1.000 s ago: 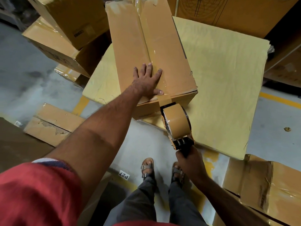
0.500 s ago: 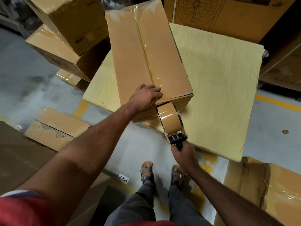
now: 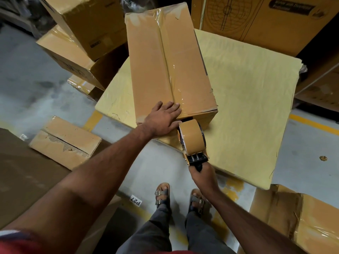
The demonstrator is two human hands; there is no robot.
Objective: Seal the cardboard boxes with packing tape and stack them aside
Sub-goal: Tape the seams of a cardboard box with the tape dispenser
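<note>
Dispenser (right hand) touches box.

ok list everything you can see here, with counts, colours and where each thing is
long box: 1, brown, on the yellow sheet, clear tape along its top seam
yellow sheet: 1, pale yellow, spread under the long box
tape dispenser: 1, tan roll, black handle, at the box's near end
stacked boxes: at least 3, brown, upper left
printed carton: 1, brown, top right
floor label: 1, white, by the feet
left hand: flat on the box's near edge
right hand: grips the dispenser handle
</note>
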